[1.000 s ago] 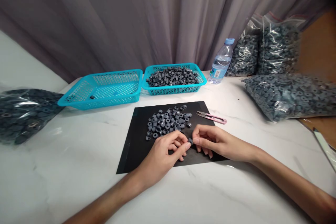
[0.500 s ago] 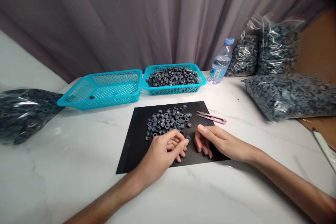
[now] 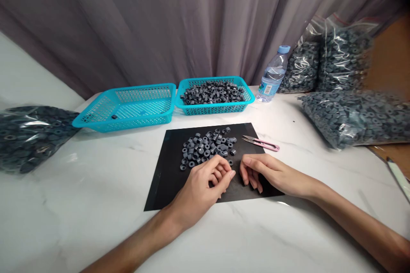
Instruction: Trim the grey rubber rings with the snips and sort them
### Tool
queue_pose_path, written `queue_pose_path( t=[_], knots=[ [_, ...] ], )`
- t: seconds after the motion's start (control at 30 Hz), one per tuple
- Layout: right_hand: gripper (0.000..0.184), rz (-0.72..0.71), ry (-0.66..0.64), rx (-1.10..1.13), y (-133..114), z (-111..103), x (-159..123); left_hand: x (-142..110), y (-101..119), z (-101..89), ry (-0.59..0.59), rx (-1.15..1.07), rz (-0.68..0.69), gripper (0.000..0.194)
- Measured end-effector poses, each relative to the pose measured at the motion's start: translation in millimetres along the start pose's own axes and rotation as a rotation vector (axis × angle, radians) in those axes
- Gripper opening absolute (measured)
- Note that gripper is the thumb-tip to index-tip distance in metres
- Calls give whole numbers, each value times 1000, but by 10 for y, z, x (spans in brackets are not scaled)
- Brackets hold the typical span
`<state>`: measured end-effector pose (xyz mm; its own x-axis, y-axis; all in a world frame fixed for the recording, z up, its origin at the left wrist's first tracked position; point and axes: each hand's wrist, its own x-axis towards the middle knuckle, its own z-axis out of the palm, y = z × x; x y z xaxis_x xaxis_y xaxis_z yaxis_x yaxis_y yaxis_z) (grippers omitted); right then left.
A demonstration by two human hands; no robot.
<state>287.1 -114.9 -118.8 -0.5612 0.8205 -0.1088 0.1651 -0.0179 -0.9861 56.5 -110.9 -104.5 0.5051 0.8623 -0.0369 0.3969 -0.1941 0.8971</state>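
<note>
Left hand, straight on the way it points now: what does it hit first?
Probably the curled fingers of the right hand, just across a narrow gap from the left hand. Relative height is unclear from this one view, so it might pass over or under.

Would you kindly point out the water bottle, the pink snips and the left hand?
Water bottle (image 3: 269, 88): head view, on its label.
Pink snips (image 3: 272, 146): head view, on the handle.
Left hand (image 3: 203, 182): head view, back of the hand.

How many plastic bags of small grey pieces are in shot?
4: the far-left bag, the upright bag just behind the bottle, the taller bag to its right, and the lying bag in front. More may be hidden.
</note>
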Motion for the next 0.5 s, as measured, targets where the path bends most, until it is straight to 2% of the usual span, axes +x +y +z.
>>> queue_pose_path(
  t=[0.17, 0.27, 0.4, 0.5],
  knots=[
    [42, -31, -2, 52, 10, -1, 2, -13, -38, 11, 48, 146, 50, 25],
    [42, -47, 36, 61, 28, 16, 4, -28, -51, 0, 108, 338, 70, 32],
    [39, -80, 104, 63, 51, 36, 18, -69, -72, 4, 138, 654, 255, 42],
    [39, -106, 175, -4, 60, 7, 28, -81, -92, 26, 138, 786, 360, 41]
  ],
)
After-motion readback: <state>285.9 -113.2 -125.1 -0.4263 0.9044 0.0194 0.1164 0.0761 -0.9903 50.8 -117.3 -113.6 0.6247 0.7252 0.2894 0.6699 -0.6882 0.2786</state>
